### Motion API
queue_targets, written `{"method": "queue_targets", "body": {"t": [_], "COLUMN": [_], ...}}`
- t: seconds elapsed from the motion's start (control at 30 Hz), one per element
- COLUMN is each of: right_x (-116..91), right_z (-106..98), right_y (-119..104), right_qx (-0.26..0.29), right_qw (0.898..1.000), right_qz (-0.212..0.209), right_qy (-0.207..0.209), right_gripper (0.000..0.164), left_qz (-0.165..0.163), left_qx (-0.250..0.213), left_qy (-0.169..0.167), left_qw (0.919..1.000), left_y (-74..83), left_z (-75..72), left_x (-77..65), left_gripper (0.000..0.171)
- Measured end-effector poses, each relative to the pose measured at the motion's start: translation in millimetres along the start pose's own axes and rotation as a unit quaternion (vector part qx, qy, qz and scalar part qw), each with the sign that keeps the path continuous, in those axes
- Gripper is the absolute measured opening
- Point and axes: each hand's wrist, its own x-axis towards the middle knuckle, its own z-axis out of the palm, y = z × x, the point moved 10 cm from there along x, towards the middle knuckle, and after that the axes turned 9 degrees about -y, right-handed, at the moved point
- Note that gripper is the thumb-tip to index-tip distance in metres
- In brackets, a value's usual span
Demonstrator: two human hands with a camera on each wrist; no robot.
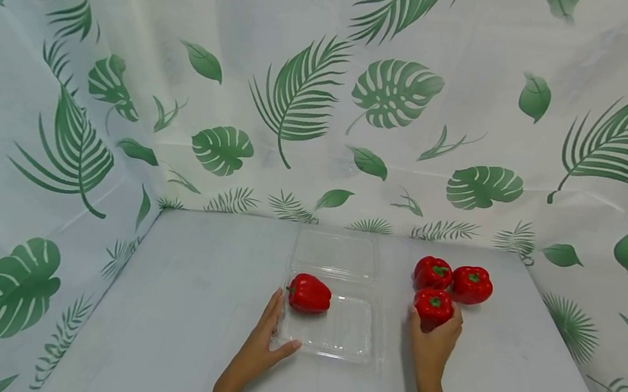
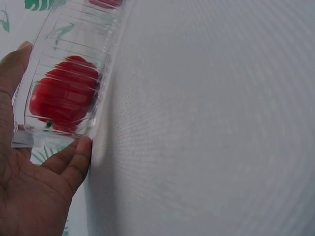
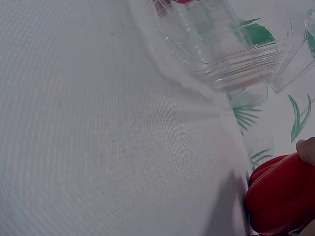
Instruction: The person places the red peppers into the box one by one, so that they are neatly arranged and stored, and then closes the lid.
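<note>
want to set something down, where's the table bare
Bare: white tabletop left of the clear rectangular plastic container, past the left hand, and right of the three clustered red bell peppers. Crowded: around those peppers, where the right hand grips one.

Your worktop (image 1: 183,311): flat, pale grey-white, fine woven-looking texture in the wrist views, narrowing toward its far edge. Midway between the left and right edges you have a clear plastic container (image 1: 374,338), opened flat, its hinged lid (image 1: 336,253) reaching up to the far edge. Toward the far right corner, two red peppers (image 1: 472,285) sit side by side, stems up, near the far edge. Just on the near side of them, a third pepper (image 1: 432,308) in your right hand (image 1: 433,347); cannot tell whether it touches the surface.
</note>
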Motion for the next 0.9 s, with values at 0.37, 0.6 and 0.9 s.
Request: {"method": "queue_targets", "body": {"t": [0.37, 0.6, 0.9], "right_x": [0.1, -3.1, -2.7], "right_z": [1.3, -0.2, -3.8], "right_y": [-0.8, 4.7, 1.4], "right_qx": [0.030, 0.042, 0.051], "right_qw": [1.000, 0.999, 0.999], "right_qz": [-0.009, -0.006, -0.003], "right_qy": [0.003, 0.009, 0.016], "right_gripper": [0.086, 0.087, 0.087], "left_qz": [0.004, 0.015, 0.009], "left_qx": [-0.004, -0.022, -0.023], "left_qy": [-0.002, -0.007, -0.005], "left_qw": [1.0000, 0.9996, 0.9997], "left_y": [1.0, 0.6, -0.1], "left_z": [0.0, 0.3, 1.1], "left_x": [1.3, -1.0, 0.3], "left_gripper": [0.096, 0.096, 0.097]}}
